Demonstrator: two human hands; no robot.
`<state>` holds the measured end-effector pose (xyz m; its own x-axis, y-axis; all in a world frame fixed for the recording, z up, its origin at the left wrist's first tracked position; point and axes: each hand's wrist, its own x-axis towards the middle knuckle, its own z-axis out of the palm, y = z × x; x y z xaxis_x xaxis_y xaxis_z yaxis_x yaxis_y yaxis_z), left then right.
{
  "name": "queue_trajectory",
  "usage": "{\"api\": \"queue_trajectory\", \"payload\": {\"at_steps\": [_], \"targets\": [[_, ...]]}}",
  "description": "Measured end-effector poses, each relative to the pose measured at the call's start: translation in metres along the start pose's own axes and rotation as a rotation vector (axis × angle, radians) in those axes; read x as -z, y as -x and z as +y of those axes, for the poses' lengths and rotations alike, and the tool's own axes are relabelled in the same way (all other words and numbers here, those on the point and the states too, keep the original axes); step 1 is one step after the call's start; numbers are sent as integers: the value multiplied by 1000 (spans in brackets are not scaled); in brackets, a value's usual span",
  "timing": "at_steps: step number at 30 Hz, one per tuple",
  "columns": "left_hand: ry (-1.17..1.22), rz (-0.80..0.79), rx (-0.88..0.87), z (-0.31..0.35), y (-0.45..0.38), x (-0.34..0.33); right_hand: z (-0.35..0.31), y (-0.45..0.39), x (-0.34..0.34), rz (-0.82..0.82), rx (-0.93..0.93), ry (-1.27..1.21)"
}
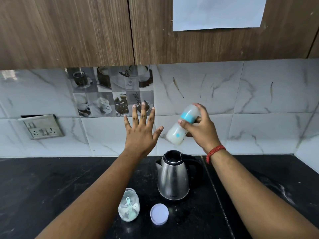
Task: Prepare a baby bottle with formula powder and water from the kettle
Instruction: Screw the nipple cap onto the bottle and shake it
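Note:
My right hand (201, 130) grips a baby bottle (177, 133) with a blue collar, held in the air and tilted, cap end up to the right; milky liquid shows inside and the image is blurred. My left hand (140, 133) is raised beside it, fingers spread, holding nothing and not touching the bottle. Below stands a steel electric kettle (172, 178) with a black handle and its lid open. In front of it are an open clear jar of formula powder (128, 207) with a pale green scoop inside, and the jar's white lid (159, 213) lying on the counter.
The black stone counter (51, 187) runs along a marble-tiled wall. A switch and socket plate (42, 129) is on the wall at the left. Wooden wall cabinets (77, 31) hang overhead, one with a white sheet of paper (217, 12) on it.

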<state>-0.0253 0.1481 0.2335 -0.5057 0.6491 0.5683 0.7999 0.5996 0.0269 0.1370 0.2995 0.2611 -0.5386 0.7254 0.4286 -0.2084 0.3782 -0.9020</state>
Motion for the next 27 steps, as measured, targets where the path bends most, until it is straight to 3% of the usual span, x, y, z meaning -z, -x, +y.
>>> {"api": "queue_trajectory", "payload": {"at_steps": [3, 6, 10, 13, 16, 19, 23, 25, 27], "targets": [[9, 13, 14, 0, -3, 2, 1, -4, 3, 195, -11, -180], [-4, 12, 3, -1, -1, 3, 1, -3, 2, 18, -27, -39], [11, 13, 22, -2, -3, 4, 2, -3, 4, 243, 51, -151], [8, 17, 11, -2, -3, 4, 1, -2, 0, 64, 31, -2], [16, 24, 19, 0, -6, 2, 4, -3, 3, 196, 62, -103], [12, 24, 8, 2, -6, 1, -1, -1, 2, 13, 8, -8], [30, 33, 16, 2, -8, 2, 2, -1, 3, 152, 0, -129], [25, 41, 9, 1, -8, 2, 0, 0, 1, 10, -30, -25], [31, 51, 7, 1, -9, 2, 2, 2, -1, 35, 6, 8]]}}
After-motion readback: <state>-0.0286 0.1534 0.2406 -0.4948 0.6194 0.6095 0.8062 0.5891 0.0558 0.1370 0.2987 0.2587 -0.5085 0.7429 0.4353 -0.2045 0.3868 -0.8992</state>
